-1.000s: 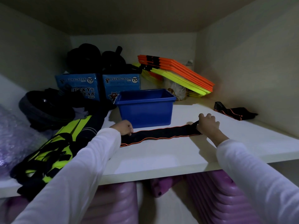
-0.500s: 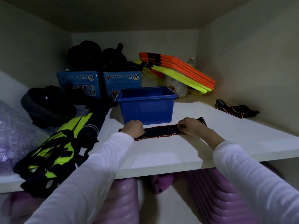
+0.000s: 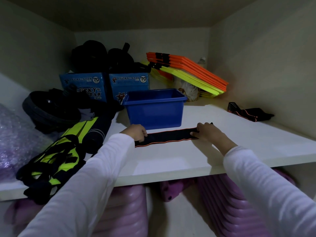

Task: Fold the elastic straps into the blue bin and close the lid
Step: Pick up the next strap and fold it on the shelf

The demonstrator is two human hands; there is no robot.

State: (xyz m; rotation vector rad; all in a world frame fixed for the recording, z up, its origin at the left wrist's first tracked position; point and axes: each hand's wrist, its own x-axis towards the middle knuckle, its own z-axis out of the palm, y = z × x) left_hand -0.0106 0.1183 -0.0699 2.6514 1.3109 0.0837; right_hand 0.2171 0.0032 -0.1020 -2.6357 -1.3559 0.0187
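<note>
Your left hand [image 3: 136, 133] and right hand [image 3: 206, 132] each pinch an end of 1 strap [image 3: 168, 136]; blue bin [image 3: 154, 115] looks empty, another strap [image 3: 251, 114] waits, no lid visible.

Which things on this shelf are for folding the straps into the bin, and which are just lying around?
For the job: black strap held by left hand and right hand; second strap; blue bin.
Lying about: Lucky Star boxes; orange and yellow boards; neon vests.
</note>
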